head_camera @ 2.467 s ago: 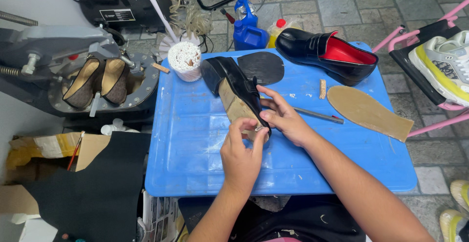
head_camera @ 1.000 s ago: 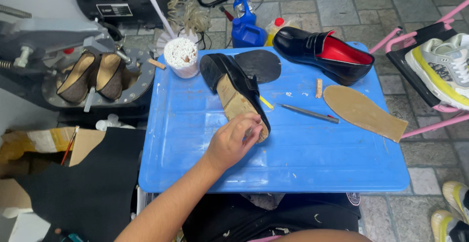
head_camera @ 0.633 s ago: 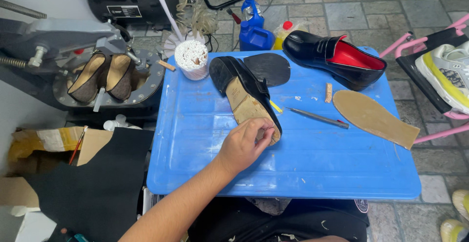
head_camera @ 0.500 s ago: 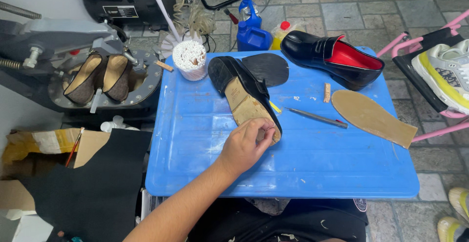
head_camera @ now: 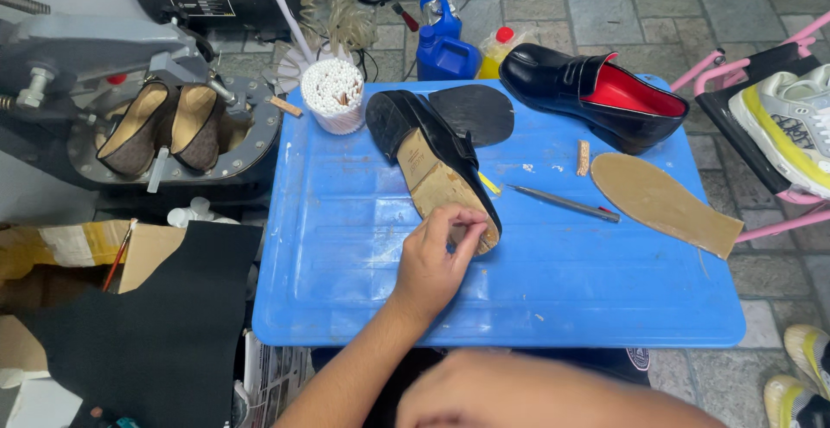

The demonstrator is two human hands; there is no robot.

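Pinching at the toe end of the upturned black shoe [head_camera: 437, 164], mid-bench [head_camera: 346, 246]: left hand [head_camera: 432, 259], fingers closed on the tan sole edge. Looks like sole prep/peel step. Right hand low in frame, blurred, can't tell grip. Next needs firm hold; metal pick [head_camera: 562, 203] lies just beside.

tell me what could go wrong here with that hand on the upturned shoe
1. Only the left hand steadies the upturned black shoe, its fingers pinching at the tan sole's toe end; the shoe might roll or slide on the blue table.
2. The thin metal tool lies loose just right of the shoe; a sweeping arm could knock it or get pricked.
3. The cup of cotton swabs stands by the heel and could tip if the shoe swings.
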